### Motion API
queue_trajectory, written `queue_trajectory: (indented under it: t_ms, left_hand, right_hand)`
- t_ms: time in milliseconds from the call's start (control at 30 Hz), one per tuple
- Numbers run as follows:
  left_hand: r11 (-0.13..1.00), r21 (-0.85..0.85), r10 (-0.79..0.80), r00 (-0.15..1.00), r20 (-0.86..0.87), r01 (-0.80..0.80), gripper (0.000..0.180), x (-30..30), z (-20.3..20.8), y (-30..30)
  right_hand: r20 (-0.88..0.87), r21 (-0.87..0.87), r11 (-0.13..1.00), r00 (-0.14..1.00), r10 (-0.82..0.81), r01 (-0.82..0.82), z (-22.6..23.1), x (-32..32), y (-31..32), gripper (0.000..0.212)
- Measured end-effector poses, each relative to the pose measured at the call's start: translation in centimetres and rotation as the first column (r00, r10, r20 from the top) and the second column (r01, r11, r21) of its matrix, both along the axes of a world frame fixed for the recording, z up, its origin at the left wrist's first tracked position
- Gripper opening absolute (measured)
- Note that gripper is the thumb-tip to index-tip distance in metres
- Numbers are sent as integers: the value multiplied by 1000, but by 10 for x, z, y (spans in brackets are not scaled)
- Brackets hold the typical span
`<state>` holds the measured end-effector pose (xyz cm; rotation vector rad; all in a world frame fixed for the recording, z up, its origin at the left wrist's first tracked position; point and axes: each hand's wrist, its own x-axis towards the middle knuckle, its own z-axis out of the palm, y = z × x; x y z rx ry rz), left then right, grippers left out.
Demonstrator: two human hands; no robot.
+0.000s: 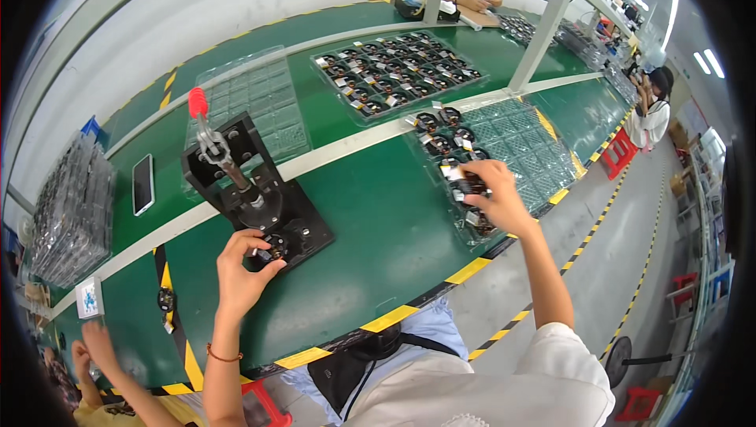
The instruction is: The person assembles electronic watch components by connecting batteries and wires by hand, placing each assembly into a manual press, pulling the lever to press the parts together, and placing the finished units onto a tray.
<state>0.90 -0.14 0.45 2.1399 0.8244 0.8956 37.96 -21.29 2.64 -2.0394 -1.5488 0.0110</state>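
Observation:
A black press fixture (258, 191) with a metal toggle clamp and a red handle (198, 102) stands on the bench, its handle pointing up. At its near edge, my left hand (242, 273) has thumb and fingers closed round a small round black part (276, 247) with metal bits. Over on the right, my right hand (502, 197) pinches a similar small black part (470, 184) above the clear plastic tray (520, 139). The left column of that tray holds several round black parts (441, 143) with white tabs. My fingers partly hide the part in each hand.
Behind stands a full tray of black parts (402, 72), beside an unfilled clear tray (252, 96). Stacked trays (71, 214), a phone (143, 184) and a loose part (166, 299) lie left. A co-worker's hands (94, 348) are at lower left. A shelf post (549, 25) rises behind.

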Motion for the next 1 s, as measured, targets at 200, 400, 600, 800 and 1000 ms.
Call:
queue_trajectory:
  t_ms: [200, 400, 600, 800, 1000]
  left_hand:
    - [999, 35, 30, 992, -123, -26, 34, 7, 8, 2]
    - [998, 60, 14, 994, -104, -8, 34, 6, 7, 0]
    - [997, 71, 6, 987, -161, 5, 35, 11, 4, 3]
    - [983, 181, 66, 979, -192, -30, 33, 17, 4, -9]
    - [971, 237, 11, 990, -142, 23, 33, 11, -8, -10]
  right_hand:
    - [-170, -207, 964, 964, -204, 167, -14, 39, -74, 62]
    - [-200, -111, 994, 980, -1, -21, 7, 40, -57, 61]
    - [3, 147, 919, 929, 371, -367, 81, -40, 66, 50]
    - [-100, 238, 832, 839, 534, -501, 102, -131, 209, 51]
    - [-663, 186, 680, 421, 619, -709, 136, -161, 279, 51]
